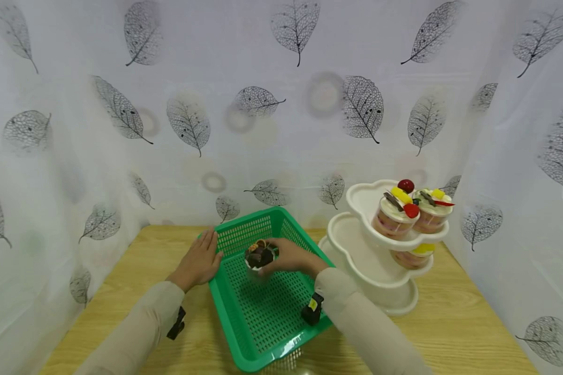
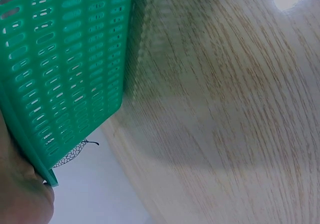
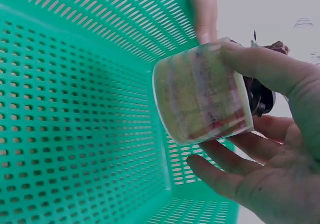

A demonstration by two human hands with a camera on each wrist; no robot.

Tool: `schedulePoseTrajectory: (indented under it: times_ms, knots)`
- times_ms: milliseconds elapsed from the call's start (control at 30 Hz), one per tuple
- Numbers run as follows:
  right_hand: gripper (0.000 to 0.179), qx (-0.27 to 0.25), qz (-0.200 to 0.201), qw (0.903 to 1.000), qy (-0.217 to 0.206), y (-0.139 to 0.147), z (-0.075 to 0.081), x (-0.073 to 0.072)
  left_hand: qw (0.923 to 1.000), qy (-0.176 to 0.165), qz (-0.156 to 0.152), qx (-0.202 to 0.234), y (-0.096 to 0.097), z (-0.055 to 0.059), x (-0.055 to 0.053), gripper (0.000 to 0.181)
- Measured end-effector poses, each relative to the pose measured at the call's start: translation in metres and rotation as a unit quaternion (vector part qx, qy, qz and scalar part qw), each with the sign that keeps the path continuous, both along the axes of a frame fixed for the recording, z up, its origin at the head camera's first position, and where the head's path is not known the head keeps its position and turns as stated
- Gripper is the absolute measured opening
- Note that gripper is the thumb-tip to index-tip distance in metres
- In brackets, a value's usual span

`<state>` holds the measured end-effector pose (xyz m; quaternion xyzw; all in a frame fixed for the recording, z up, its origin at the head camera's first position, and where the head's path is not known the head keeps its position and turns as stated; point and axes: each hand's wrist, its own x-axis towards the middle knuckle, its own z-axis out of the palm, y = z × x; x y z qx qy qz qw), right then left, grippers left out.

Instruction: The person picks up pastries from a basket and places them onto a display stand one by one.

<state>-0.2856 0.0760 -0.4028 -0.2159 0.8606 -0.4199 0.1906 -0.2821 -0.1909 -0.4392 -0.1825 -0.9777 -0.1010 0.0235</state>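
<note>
My right hand (image 1: 288,256) grips a clear dessert cup (image 3: 202,91) with layered filling and dark chocolate pieces on top. In the right wrist view, the thumb lies on one side of the cup and the fingers on the other. The cup is inside the green plastic basket (image 1: 234,319), above its perforated floor. My left hand (image 1: 199,260) rests on the basket's far left rim, its fingers straight. In the left wrist view only part of that hand (image 2: 22,196) shows, against the rim at the lower left.
Right of the basket stands a white tiered stand (image 1: 349,245) with scalloped trays. Two fruit-topped dessert cups (image 1: 394,219) sit on its top tier, and another cup (image 1: 410,259) is partly hidden on the tier below. A leaf-print curtain (image 1: 272,140) surrounds the wooden table (image 1: 464,323).
</note>
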Motion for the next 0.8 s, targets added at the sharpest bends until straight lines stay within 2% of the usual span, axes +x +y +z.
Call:
schedulePoseTrajectory:
  times_ms: [133, 267, 433, 667, 800]
  knots:
    - [0.080, -0.037, -0.028, 0.9989, 0.006, 0.012, 0.010, 0.006, 1.0000, -0.003, 0.000, 0.001, 0.001, 0.000, 0.000, 0.059]
    - [0.080, -0.091, -0.071, 0.9933, -0.001, 0.023, 0.020, 0.014, 1.0000, -0.003, -0.001, 0.000, 0.001, 0.000, 0.000, 0.059]
    - [0.076, -0.118, -0.118, 0.9859, 0.004, 0.039, 0.029, 0.024, 1.0000, 0.003, -0.002, 0.003, 0.001, 0.001, 0.000, 0.059]
    - [0.066, -0.179, -0.106, 0.9773, 0.041, 0.059, 0.030, 0.038, 1.0000, -0.005, 0.001, 0.000, 0.001, 0.000, -0.001, 0.059]
    - [0.067, -0.204, -0.114, 0.9709, 0.052, 0.071, 0.028, 0.047, 1.0000, 0.002, 0.001, 0.006, 0.001, 0.000, 0.000, 0.059]
